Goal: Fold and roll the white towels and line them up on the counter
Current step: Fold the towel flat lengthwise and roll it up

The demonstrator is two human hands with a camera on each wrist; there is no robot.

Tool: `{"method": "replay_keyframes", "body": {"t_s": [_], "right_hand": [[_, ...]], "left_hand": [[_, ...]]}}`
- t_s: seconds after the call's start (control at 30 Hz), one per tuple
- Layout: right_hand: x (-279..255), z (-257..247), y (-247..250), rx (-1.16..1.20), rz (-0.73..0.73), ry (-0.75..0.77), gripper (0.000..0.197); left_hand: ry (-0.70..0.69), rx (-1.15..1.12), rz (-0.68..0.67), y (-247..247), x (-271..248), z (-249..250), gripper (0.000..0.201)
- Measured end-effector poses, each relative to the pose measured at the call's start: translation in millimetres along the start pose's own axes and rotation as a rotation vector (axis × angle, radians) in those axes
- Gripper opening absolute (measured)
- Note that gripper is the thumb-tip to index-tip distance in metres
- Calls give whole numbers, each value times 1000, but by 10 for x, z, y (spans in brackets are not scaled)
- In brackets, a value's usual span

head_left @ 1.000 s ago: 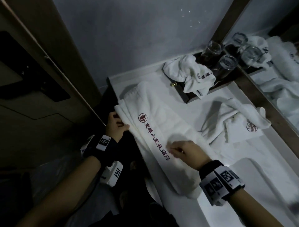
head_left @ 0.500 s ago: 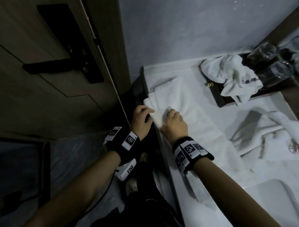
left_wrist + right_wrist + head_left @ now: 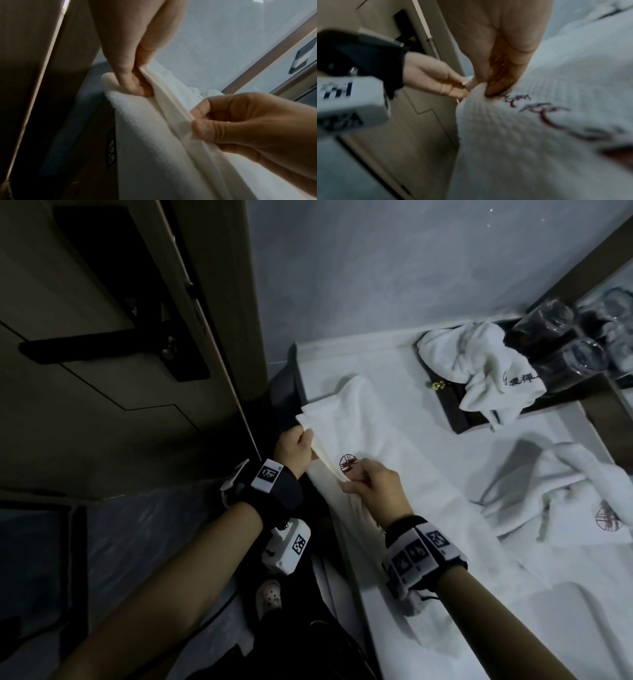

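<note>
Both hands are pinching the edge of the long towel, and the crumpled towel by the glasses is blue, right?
Not quite. The crumpled towel by the glasses is white, as the head view shows. The rest holds: the left hand and right hand both pinch the long towel's edge.

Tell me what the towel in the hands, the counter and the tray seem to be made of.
Towel: looped terry, likely cotton; nubby pile, flat woven hem.
Counter: white and smooth, perhaps stone or solid surface.
Tray: dark, matte; maybe wood or leatherette, unclear.
</note>
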State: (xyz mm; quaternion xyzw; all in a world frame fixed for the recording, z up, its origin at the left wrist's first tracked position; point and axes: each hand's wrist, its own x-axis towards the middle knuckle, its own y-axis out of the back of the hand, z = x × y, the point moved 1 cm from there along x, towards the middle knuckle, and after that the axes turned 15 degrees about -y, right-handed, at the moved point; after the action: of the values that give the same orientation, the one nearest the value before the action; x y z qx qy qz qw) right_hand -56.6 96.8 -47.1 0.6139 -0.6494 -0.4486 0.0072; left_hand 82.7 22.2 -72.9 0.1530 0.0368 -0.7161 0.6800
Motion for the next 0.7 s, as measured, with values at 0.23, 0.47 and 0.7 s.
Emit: {"method": "replay_keyframes", "body": {"t_s": [0.23,0.47,0.7], "right_hand": [[-71,37,-23,76,-78,40,9],[-59,45,-81,62,35,66,18],[-204,-32,-220,-384,304,85,62]], "left_hand": [[81,-310,49,29,-61,-8,25],[243,-452,49,32,-103,64,42],[-36,-138,-141,-13,-239,249,47]]}}
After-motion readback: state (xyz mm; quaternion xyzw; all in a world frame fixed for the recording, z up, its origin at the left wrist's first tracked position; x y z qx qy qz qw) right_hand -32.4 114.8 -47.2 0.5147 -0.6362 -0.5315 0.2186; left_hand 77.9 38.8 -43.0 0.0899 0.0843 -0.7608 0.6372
